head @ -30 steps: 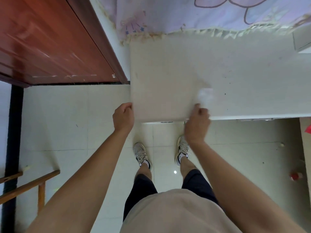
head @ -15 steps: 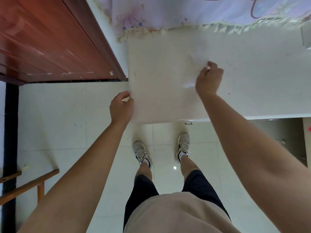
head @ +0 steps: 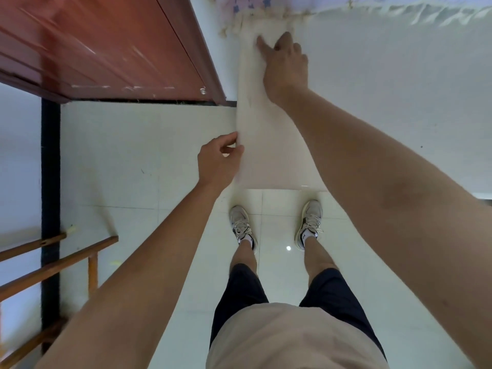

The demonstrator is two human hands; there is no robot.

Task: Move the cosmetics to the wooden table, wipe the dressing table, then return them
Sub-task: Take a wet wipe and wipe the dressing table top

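The white dressing table [head: 386, 107] fills the upper right, and its top is bare, with no cosmetics in view. My right hand [head: 286, 67] presses down on the top near its far left corner, fingers pointing toward the back edge. The white tissue it held a moment ago is hidden under the palm. My left hand [head: 218, 161] pinches the table's left edge near the front corner, thumb on top.
A red-brown wooden door [head: 106, 49] stands just left of the table. A purple patterned cloth with a frayed fringe [head: 266, 12] hangs along the table's back edge. A wooden frame [head: 53, 267] sits at the lower left on the pale tiled floor. My feet stand under the front edge.
My right hand swept from the table's front edge up and left to the far left corner. The tissue went out of sight under it. My left hand stayed on the left edge.
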